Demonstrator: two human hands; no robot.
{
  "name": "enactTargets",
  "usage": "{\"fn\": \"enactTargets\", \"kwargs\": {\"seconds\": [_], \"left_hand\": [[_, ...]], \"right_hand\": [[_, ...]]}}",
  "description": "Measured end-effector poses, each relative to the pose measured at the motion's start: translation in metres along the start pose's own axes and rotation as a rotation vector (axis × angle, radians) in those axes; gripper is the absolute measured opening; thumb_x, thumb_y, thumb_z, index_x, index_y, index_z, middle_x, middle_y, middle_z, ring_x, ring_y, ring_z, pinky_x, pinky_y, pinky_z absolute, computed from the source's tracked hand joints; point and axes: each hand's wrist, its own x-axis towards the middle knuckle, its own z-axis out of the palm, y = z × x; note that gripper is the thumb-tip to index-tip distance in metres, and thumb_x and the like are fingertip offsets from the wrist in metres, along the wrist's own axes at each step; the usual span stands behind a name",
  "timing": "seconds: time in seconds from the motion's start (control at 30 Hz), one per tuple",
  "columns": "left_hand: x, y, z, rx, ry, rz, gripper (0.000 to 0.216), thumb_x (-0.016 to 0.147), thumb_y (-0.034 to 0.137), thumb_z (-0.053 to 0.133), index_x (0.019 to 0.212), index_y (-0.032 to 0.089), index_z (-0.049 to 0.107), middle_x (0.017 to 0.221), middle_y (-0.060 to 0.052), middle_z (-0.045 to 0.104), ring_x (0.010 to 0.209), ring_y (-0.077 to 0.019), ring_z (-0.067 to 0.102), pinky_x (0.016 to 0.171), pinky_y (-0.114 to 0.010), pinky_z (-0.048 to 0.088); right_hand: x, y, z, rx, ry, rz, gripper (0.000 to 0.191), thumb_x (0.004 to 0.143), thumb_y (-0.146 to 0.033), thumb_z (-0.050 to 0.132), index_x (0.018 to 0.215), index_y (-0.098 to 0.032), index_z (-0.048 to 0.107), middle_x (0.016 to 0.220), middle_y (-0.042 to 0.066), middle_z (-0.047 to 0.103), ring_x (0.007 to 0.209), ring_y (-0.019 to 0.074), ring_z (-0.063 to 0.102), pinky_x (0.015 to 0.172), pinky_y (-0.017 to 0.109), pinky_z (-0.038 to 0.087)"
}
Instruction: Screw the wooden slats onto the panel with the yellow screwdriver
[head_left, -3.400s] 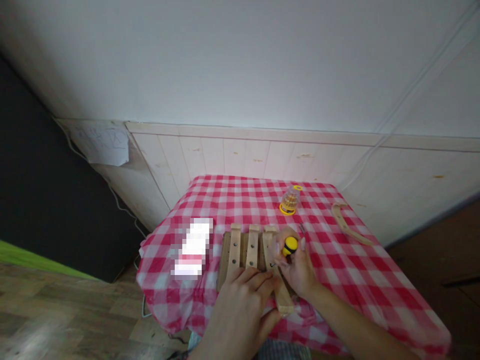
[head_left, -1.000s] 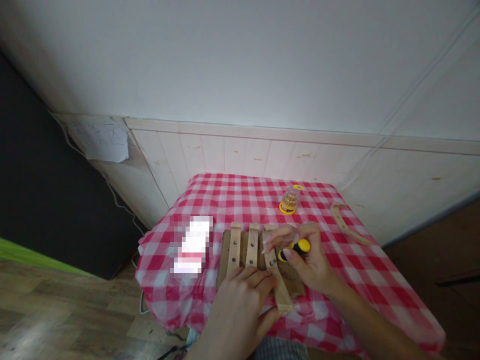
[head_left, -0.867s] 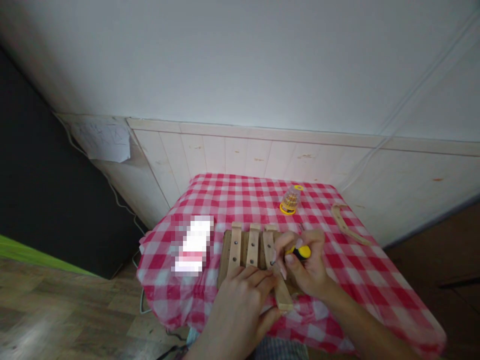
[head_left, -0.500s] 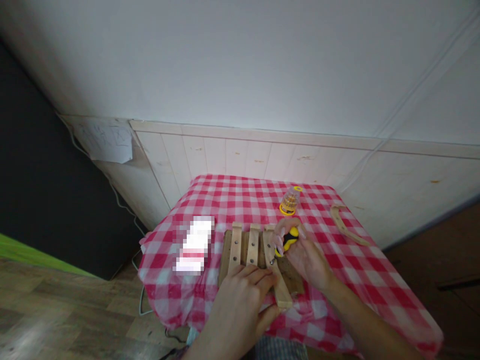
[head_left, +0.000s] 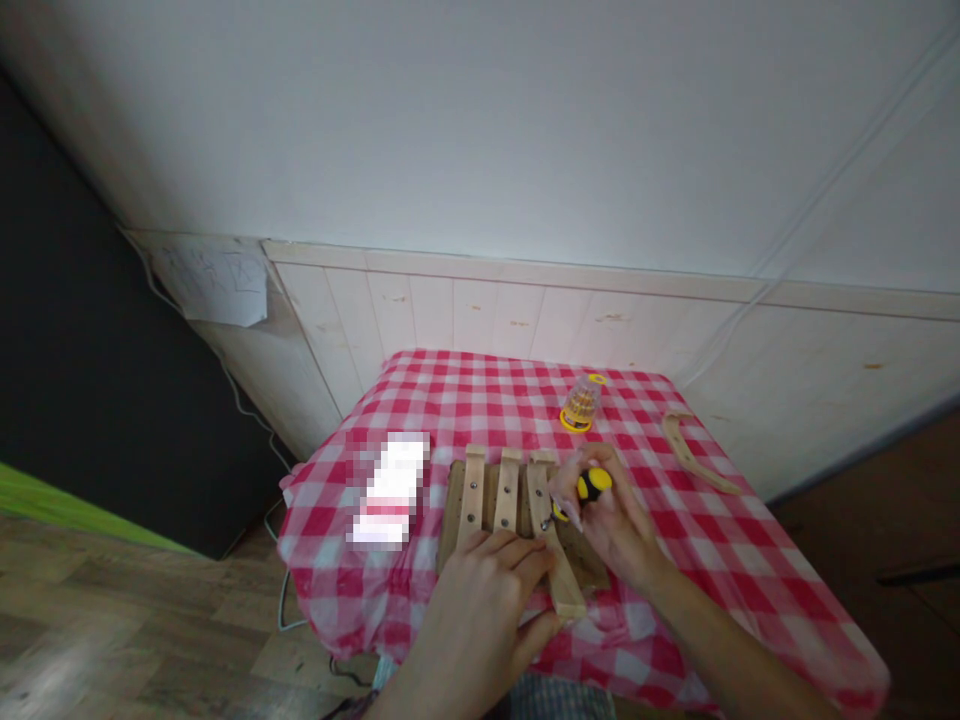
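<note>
A brown wooden board (head_left: pixel 486 492) lies on the table with three pale wooden slats across it. Dark screw heads show in the slats. The right slat (head_left: pixel 568 592) sits at an angle, its near end past the board's edge. My left hand (head_left: pixel 487 590) presses over the board and the lower slats, thumb at the near edge, gripping them; its fingers hide part of the wood. In my right hand (head_left: pixel 611 520) is a yellow and black screwdriver (head_left: pixel 595 484), its tip at the lower screw of the right slat. The fingers are closed around the handle.
A clear-topped yellow bit holder (head_left: pixel 580 405) stands behind the board. A curved wooden piece (head_left: pixel 694 457) lies at the right on the checked tablecloth (head_left: pixel 480 385). To the left is a blurred-out white rectangle (head_left: pixel 391 490). The panelled wall (head_left: pixel 495 310) borders the table's far edge.
My right hand has turned and shifted slightly, tilting the screwdriver handle to the right and a little lower. The tip stays near the same screw. My left hand has barely moved.
</note>
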Motion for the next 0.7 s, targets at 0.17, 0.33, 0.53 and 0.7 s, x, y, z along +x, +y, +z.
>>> {"fn": "enactTargets", "kwargs": {"seconds": [0.17,0.33,0.53,0.7], "left_hand": [[-0.001,-0.001,0.001,0.026,0.009,0.011,0.035,0.084,0.027,0.079,0.117,0.016,0.070,0.118,-0.009,0.074,0.107,-0.0282,0.068,0.095,-0.043,0.053],[-0.001,-0.001,0.000,0.018,0.005,0.008,0.037,0.084,0.026,0.079,0.118,0.016,0.070,0.118,-0.010,0.074,0.107,-0.0285,0.068,0.095,-0.044,0.054],[0.000,0.000,-0.001,-0.004,-0.011,-0.003,0.039,0.082,0.022,0.081,0.119,0.015,0.069,0.118,-0.009,0.074,0.109,-0.0296,0.067,0.097,-0.047,0.053],[-0.001,0.000,-0.001,-0.010,-0.004,-0.005,0.039,0.081,0.021,0.081,0.118,0.014,0.070,0.118,-0.009,0.074,0.108,-0.0296,0.068,0.098,-0.047,0.052]], "right_hand": [[0.001,0.001,-0.001,0.025,-0.045,0.148,0.046,0.095,-0.065,0.043,0.092,-0.025,0.064,0.069,0.001,0.052,0.065,0.0200,0.051,0.062,0.035,0.047],[0.000,-0.003,-0.008,-0.179,-0.134,0.018,0.029,0.097,-0.055,0.052,0.102,-0.028,0.061,0.092,0.005,0.061,0.085,0.0212,0.057,0.078,0.037,0.050],[0.005,-0.008,-0.002,-0.090,-0.228,-0.023,0.010,0.101,-0.041,0.053,0.109,-0.035,0.049,0.093,-0.001,0.064,0.075,0.0147,0.057,0.071,0.031,0.049],[0.005,0.003,-0.001,0.050,-0.123,0.060,0.034,0.098,-0.058,0.046,0.105,-0.027,0.060,0.076,0.001,0.058,0.066,0.0173,0.054,0.062,0.032,0.049]]}}
